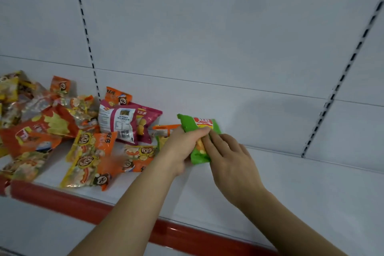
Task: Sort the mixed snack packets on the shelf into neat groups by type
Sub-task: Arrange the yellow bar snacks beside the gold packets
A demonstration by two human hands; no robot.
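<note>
Now held just above the shelf (291, 183), right of the heap: green packet (198, 137), gripped by both hands. Left hand (182, 147) curled round its left edge, right hand (228, 151) with fingers bent onto its lower right side. Probably light, puffy and crackly, slick film apt to slide; best pinched at the crimped end seams, not squeezed mid-bag. Further left, a pink packet (128, 122) and orange packets (93, 158) lying unsorted near the red shelf lip (62, 199).

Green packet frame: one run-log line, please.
left hand grips green packet | right hand touches it | mixed pile left on shelf
</note>
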